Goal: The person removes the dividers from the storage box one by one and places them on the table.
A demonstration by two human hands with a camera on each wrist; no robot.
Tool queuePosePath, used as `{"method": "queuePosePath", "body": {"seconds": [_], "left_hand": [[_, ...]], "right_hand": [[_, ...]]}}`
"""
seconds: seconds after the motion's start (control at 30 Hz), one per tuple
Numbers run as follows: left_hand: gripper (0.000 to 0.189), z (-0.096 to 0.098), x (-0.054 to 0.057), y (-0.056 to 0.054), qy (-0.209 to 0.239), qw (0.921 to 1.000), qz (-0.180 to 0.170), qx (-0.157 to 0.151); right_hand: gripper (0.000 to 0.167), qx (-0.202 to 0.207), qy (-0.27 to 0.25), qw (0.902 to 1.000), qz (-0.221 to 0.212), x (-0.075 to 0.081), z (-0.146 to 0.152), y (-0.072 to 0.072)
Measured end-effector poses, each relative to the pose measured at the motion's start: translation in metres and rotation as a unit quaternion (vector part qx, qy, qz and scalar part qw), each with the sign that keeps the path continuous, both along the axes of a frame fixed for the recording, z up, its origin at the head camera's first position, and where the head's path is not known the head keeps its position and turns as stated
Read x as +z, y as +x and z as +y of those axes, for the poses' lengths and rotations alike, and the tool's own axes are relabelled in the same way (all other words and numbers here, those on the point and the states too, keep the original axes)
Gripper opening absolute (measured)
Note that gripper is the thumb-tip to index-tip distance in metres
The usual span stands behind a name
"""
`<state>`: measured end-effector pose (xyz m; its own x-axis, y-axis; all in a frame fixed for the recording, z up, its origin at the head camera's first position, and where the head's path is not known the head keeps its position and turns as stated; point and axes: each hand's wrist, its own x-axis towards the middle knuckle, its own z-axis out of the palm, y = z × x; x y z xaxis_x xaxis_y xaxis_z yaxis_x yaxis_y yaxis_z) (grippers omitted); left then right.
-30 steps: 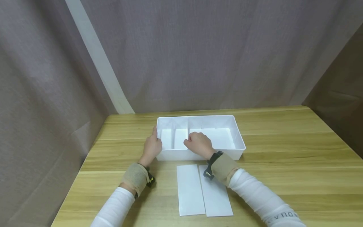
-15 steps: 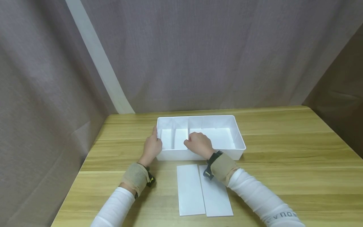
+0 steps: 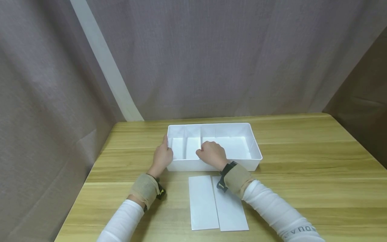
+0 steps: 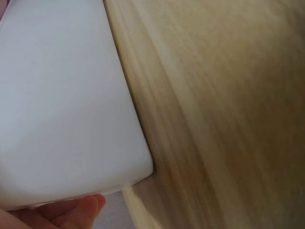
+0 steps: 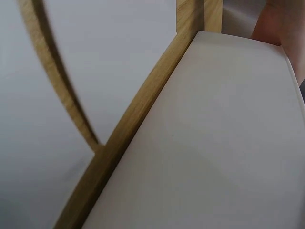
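Note:
A white rectangular divided box stands on the table. Upright dividers split it into two narrow compartments at the left and a wider space at the right. My left hand holds the box's left end near the front corner, index finger along the outer wall; in the left wrist view its fingers lie against that end. Reaching over the front wall, my right hand has curled fingers at the front of the right-hand divider and pinches it. Its fingertips are hidden. In the right wrist view the box's front wall fills much of the frame.
Two flat white panels lie side by side on the wooden table, just in front of the box, the right one partly under my right wrist. A grey curtain hangs behind the table's back edge.

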<state>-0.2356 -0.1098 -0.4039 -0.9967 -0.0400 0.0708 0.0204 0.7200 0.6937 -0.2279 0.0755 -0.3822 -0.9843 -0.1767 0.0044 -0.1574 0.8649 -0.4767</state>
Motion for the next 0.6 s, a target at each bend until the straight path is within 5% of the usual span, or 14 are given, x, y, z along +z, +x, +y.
{"method": "queuePosePath", "body": {"seconds": [0.6], "left_hand": [[0.058,-0.0003,-0.0015,-0.0019,-0.004,0.9999,-0.008,0.005]], "right_hand": [[0.039,-0.003,0.001,1.0,0.004,-0.0008,-0.0006,0.0002]]}}
